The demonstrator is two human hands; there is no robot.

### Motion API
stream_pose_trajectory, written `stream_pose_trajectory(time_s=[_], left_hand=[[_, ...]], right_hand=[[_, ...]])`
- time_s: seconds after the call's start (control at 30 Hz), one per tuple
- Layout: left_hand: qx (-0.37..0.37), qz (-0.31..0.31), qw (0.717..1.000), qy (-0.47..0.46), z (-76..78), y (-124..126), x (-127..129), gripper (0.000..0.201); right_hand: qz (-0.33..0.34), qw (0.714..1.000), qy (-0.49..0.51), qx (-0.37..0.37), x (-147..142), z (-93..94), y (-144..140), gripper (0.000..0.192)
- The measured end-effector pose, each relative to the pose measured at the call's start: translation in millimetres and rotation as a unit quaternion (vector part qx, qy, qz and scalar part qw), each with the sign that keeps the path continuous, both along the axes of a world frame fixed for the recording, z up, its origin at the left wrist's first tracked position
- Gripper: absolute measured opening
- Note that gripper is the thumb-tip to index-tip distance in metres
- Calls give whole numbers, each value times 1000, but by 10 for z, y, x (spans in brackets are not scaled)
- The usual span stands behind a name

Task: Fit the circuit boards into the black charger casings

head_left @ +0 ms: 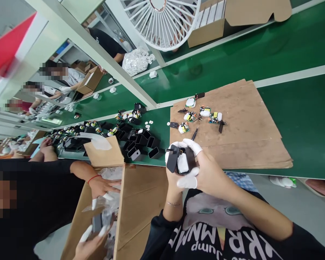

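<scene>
Here both hands, left hand [172, 169] and right hand [205, 169], grip one black casing [178, 160]; four circuit boards [202, 117] on cardboard sheet [246, 119].

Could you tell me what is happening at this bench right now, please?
The person wearing the camera holds a black charger housing with a white part inside, in both hands: left hand below, right hand with white finger cots around it. Small circuit boards lie on a brown cardboard sheet on the green conveyor belt. To the left, a co-worker's hand reaches into a cardboard box of bagged parts.
</scene>
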State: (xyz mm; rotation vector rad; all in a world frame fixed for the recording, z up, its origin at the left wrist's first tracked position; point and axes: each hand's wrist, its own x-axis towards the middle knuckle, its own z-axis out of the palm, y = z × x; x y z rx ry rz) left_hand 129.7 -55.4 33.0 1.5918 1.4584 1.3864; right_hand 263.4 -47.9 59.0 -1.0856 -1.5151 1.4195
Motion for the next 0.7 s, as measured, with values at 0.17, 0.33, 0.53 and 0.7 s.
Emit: stream_pose_trajectory(time_s=[0.17,0.33,0.53,0.7], left_hand=[[-10,28,989,-142,-66,-59,-56,82],[-41,8,978,-206,-197,-164,-44,67],[113,122,978,-124,-494,-390,-82,42],[15,15,999,30,-359,-574,-369,56]], right_hand=[[56,996,60,18,57,-179,-15,96],[-24,995,29,89,-89,-512,-93,67],[-48,993,33,98,-230,-730,-217,64],[-21,975,33,219,-232,-842,-307,60]])
